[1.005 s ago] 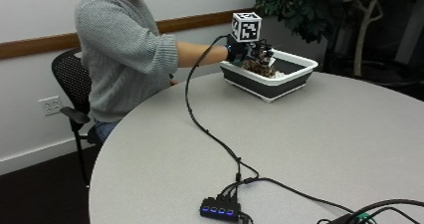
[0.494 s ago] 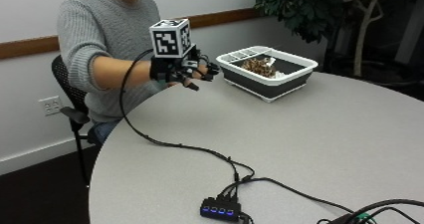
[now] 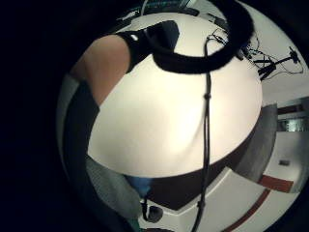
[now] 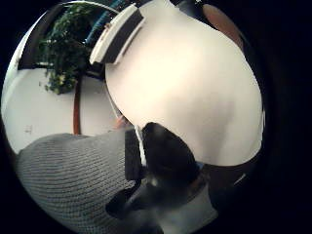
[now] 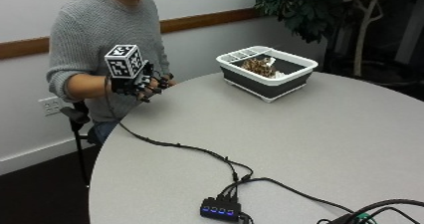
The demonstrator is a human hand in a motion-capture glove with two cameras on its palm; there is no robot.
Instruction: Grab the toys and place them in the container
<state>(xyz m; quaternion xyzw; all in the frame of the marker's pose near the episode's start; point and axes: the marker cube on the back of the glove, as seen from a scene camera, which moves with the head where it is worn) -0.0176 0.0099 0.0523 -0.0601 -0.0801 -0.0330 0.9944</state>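
A: What sits on the round grey desk (image 5: 318,149) near the front edge?
B: A small black hub (image 5: 219,208) with a row of blue lights, and dark cords (image 5: 371,209) trailing off beside it.
A: And behind the desk?
B: A leafy potted tree (image 5: 311,10) stands in the corner, a wooden rail (image 5: 199,21) runs along the pale wall, and a white outlet (image 5: 50,106) is low on it.
A: Where is the person?
B: In a grey knit sweater (image 5: 106,30), on a black chair (image 5: 76,117) at the desk's far edge
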